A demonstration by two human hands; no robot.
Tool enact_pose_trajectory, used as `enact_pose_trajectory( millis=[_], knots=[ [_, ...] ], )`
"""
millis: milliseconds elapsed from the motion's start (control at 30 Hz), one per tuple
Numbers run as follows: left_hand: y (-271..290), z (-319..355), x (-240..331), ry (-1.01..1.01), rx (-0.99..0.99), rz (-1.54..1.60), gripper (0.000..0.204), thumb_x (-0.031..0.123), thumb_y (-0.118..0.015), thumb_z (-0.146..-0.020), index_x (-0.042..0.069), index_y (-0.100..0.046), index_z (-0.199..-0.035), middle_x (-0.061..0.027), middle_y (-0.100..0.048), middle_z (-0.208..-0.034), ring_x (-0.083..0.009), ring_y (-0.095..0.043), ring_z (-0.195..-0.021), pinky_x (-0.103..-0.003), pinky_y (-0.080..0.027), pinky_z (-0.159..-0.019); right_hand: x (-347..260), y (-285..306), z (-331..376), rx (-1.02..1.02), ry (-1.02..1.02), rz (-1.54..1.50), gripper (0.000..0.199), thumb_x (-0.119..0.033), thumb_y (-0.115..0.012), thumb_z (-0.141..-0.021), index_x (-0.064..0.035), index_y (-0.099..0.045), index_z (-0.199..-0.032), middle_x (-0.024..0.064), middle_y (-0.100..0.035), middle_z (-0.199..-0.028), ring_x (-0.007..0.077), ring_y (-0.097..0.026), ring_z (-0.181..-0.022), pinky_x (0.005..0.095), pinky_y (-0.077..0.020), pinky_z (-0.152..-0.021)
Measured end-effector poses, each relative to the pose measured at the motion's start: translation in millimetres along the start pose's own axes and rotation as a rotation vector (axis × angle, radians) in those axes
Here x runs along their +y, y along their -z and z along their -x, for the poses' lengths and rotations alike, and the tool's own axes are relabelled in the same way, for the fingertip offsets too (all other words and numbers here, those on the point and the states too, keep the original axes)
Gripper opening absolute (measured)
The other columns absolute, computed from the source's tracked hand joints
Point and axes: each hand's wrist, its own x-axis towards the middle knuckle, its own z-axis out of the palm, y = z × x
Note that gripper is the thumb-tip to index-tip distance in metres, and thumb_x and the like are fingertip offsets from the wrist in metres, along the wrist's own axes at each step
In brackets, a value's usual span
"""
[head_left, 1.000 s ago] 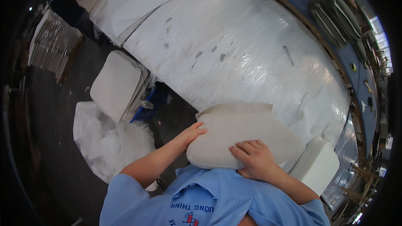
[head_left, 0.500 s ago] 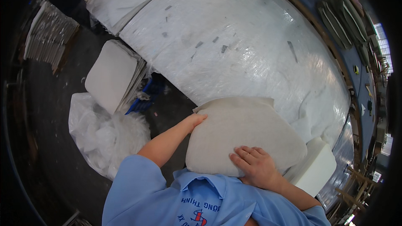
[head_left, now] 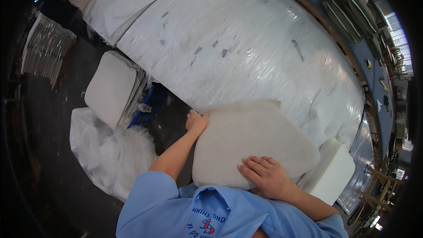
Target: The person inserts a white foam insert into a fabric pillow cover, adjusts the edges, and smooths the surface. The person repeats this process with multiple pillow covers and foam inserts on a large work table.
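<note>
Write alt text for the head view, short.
A person presses a beige seat cushion at the edge of a plastic-wrapped table, left hand gripping its left edge, right hand flat on its near side. White foam pads are stacked to the left.

An upholstery workshop or factory floor is shown. A long surface (head_left: 246,48) wrapped in clear plastic film is seen, with stacked foam cushions (head_left: 110,86), bagged white stuffing (head_left: 110,158) and wooden chair frames (head_left: 374,189) around it
</note>
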Motion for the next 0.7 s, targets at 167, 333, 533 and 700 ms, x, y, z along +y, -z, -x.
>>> enact_pose_trajectory(
  millis=[167, 333, 533, 700],
  knots=[
    [21.4, 9.6, 21.8, -0.362, 0.093, -0.19, 0.042, 0.03, -0.069, -0.094, 0.002, -0.066, -0.124, -0.0181, -0.053, -0.137, -0.0388, -0.052, -0.129, -0.05, -0.041, -0.107, -4.3, 3.9, 7.1, 0.025, 0.007, 0.009, 0.078, -0.029, -0.086, -0.064, -0.0103, -0.059, -0.136, 0.0123, -0.063, -0.137, 0.0293, -0.062, -0.126, 0.0445, -0.0489, -0.103],
    [11.3, -0.4, 34.4, -0.415, 0.021, -0.361, 0.027, 0.021, -0.061, -0.098, 0.004, -0.067, -0.117, -0.0206, -0.062, -0.125, -0.0382, -0.058, -0.122, -0.049, -0.045, -0.101, -0.9, 1.9, 12.8, 0.021, 0.013, 0.022, 0.081, -0.029, -0.087, -0.063, -0.0123, -0.059, -0.137, 0.0107, -0.063, -0.138, 0.0287, -0.061, -0.126, 0.0445, -0.0489, -0.103],
    [1.9, -2.6, 29.5, -0.318, 0.11, 0.29, 0.02, 0.022, -0.062, -0.097, 0.004, -0.066, -0.106, -0.0229, -0.071, -0.106, -0.0405, -0.068, -0.104, -0.05, -0.052, -0.091, 11.8, 7.7, 19.9, 0.007, 0.051, -0.005, 0.078, -0.035, -0.086, -0.065, -0.0115, -0.063, -0.135, 0.0106, -0.064, -0.137, 0.0281, -0.061, -0.126, 0.0427, -0.0495, -0.102],
    [-4.2, 5.7, 28.2, -0.409, -0.078, 0.081, 0.033, 0.032, -0.07, -0.094, 0.009, -0.069, -0.118, -0.0232, -0.07, -0.112, -0.04, -0.067, -0.108, -0.048, -0.052, -0.095, 27.4, 22.1, 18.6, -0.114, 0.098, -0.057, 0.079, -0.029, -0.087, -0.07, -0.013, -0.056, -0.142, 0.0114, -0.059, -0.141, 0.0288, -0.056, -0.13, 0.0445, -0.046, -0.106]
  ],
)
